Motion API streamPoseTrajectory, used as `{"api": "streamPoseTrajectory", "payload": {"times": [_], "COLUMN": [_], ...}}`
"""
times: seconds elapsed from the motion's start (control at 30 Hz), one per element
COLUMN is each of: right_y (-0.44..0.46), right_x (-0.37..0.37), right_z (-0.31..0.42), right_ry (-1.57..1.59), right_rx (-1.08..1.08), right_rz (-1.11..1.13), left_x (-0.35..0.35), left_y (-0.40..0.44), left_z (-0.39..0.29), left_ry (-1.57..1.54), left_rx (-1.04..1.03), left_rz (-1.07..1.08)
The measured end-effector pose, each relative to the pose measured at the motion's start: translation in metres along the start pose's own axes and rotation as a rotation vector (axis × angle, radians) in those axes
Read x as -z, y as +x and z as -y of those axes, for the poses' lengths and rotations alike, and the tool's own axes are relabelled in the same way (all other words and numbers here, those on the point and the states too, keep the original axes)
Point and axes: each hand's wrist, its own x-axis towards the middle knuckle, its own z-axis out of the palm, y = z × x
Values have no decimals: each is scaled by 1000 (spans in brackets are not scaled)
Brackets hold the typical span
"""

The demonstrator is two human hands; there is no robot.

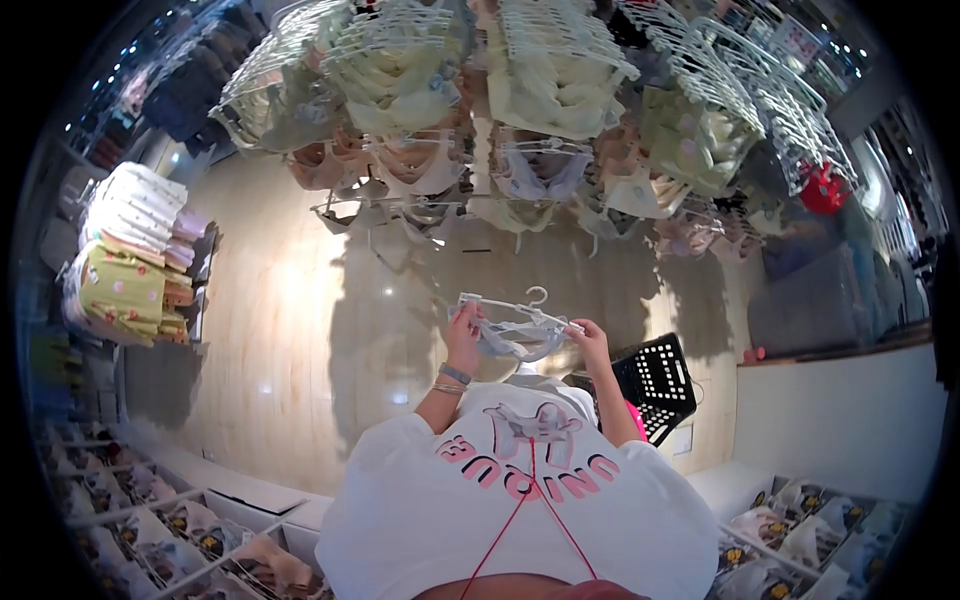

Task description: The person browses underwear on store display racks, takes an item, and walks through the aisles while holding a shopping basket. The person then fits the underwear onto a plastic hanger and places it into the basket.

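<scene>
In front of my chest I hold a white hanger (510,304) with a pale grey-blue bra (525,342) hanging from it. My left hand (464,326), with a watch and bracelets at its wrist, is closed on the hanger's left end, where a strap sits. At the other end my right hand (589,338) pinches the hanger and the strap near its tip. The hanger's hook points away from me. Some of the fingers are too small to make out exactly.
Ahead hang racks of bras (415,160) on white hangers in several rows. A black basket (657,385) is at my right side. Folded clothes stand on a display (135,255) at the left. Bins of bras (205,525) flank me at the lower left and right.
</scene>
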Motion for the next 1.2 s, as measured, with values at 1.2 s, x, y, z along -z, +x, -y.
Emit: {"api": "streamPoseTrajectory", "payload": {"times": [1.2], "right_y": [-73], "right_x": [20], "right_z": [-64], "right_ry": [644], "right_rx": [-187], "right_rz": [-460], "left_x": [7], "left_y": [-38], "left_z": [52], "left_ry": [0], "left_rx": [196], "left_rz": [212]}}
